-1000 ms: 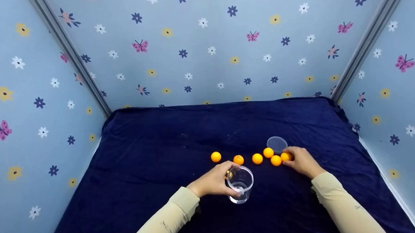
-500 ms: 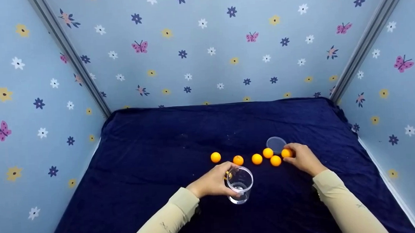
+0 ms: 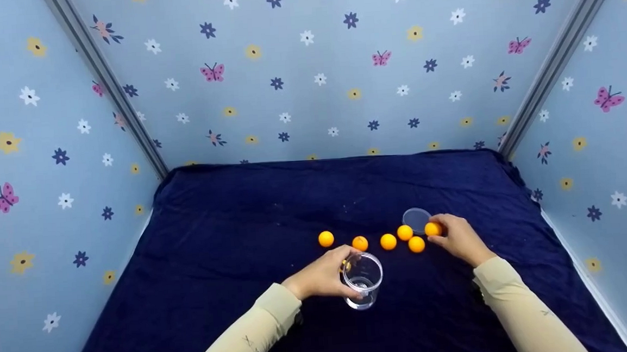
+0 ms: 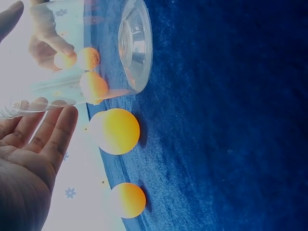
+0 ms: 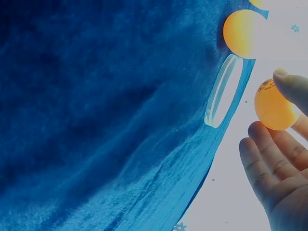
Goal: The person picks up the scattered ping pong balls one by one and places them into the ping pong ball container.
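In the head view my left hand (image 3: 322, 275) grips a clear plastic jar (image 3: 364, 281) around its side, mouth up; the jar's rounded base (image 4: 134, 48) shows in the left wrist view. My right hand (image 3: 461, 237) pinches an orange ping-pong ball (image 5: 275, 105) between thumb and fingertips, raised off the cloth. Just left of that hand lie two more orange balls (image 3: 405, 232) close together. A round clear lid (image 3: 417, 221) rests flat behind them, partly covered by the held ball in the head view.
Further orange balls (image 3: 326, 239) sit in a loose row behind the jar, one partly seen through it. Dark blue velvet cloth (image 3: 250, 201) covers the table, with some wrinkles. Flowered walls (image 3: 306, 62) enclose the back and both sides.
My right hand has lifted its ping-pong ball slightly up and away from the neighbouring ball. The left hand and jar have stayed in place.
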The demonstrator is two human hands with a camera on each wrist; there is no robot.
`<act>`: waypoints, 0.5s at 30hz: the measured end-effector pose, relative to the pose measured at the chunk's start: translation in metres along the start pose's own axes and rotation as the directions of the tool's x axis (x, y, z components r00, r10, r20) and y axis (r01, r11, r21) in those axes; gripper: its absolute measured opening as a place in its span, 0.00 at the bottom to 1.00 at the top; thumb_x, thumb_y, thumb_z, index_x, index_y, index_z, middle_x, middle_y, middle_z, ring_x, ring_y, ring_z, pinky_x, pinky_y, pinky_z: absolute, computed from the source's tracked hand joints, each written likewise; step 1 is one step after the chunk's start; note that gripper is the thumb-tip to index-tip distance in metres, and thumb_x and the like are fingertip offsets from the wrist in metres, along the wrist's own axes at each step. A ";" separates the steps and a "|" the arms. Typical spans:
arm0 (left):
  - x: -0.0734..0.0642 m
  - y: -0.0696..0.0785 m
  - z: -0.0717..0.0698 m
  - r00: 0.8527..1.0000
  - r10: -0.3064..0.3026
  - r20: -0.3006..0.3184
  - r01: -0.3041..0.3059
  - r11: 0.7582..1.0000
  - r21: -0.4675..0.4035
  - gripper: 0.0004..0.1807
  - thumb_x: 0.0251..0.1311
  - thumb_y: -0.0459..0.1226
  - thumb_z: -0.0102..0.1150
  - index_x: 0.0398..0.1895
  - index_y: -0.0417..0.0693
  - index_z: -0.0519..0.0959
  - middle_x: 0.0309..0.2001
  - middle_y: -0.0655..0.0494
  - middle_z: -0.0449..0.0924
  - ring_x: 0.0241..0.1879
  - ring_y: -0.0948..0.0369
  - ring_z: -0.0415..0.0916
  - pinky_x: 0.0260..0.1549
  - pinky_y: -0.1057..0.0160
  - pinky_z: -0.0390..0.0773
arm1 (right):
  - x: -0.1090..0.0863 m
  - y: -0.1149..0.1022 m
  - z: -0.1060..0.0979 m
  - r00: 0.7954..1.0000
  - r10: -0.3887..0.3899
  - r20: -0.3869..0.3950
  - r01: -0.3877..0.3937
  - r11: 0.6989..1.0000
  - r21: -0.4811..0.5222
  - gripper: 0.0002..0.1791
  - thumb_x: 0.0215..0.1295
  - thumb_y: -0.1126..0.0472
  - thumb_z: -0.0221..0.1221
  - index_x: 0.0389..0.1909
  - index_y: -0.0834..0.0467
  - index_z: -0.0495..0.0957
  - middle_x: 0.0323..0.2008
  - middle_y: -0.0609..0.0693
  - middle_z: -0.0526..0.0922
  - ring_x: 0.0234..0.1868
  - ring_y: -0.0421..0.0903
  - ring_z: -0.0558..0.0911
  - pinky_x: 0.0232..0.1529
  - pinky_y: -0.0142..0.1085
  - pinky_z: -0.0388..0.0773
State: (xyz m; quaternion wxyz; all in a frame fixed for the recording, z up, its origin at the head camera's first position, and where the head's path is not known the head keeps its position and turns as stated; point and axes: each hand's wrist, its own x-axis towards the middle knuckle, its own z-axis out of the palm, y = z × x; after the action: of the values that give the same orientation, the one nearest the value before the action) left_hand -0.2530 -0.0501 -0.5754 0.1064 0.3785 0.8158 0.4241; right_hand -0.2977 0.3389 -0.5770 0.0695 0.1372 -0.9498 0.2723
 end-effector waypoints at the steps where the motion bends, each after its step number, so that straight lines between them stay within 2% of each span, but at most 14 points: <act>1: 0.000 0.000 0.000 1.000 0.006 0.001 -0.006 1.000 0.001 0.47 0.44 0.45 0.90 0.68 0.40 0.76 0.63 0.44 0.83 0.63 0.50 0.82 0.70 0.60 0.78 | 0.000 -0.001 0.000 1.000 -0.003 -0.002 0.003 1.000 0.000 0.22 0.64 0.67 0.75 0.57 0.71 0.84 0.53 0.69 0.88 0.52 0.65 0.86 0.56 0.61 0.82; 7: -0.001 0.002 0.000 1.000 0.017 0.003 -0.017 1.000 -0.003 0.49 0.44 0.45 0.91 0.69 0.41 0.75 0.64 0.47 0.82 0.64 0.49 0.81 0.71 0.57 0.77 | 0.000 -0.006 0.001 1.000 -0.020 -0.018 0.020 1.000 0.005 0.22 0.64 0.68 0.75 0.56 0.71 0.84 0.53 0.70 0.88 0.53 0.66 0.87 0.57 0.61 0.82; 15: -0.002 0.004 -0.001 1.000 0.002 -0.009 -0.003 1.000 -0.006 0.53 0.43 0.48 0.91 0.73 0.44 0.73 0.66 0.48 0.80 0.65 0.52 0.81 0.72 0.57 0.76 | 0.000 -0.013 0.000 0.999 -0.033 -0.036 0.034 0.999 0.027 0.22 0.63 0.68 0.75 0.56 0.71 0.84 0.54 0.70 0.88 0.54 0.67 0.86 0.59 0.62 0.82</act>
State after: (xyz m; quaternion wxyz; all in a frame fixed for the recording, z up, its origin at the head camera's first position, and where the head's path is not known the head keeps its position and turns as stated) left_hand -0.2502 -0.0510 -0.5723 0.1033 0.3772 0.8145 0.4285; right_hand -0.2941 0.3286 -0.5707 0.0892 0.1493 -0.9421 0.2868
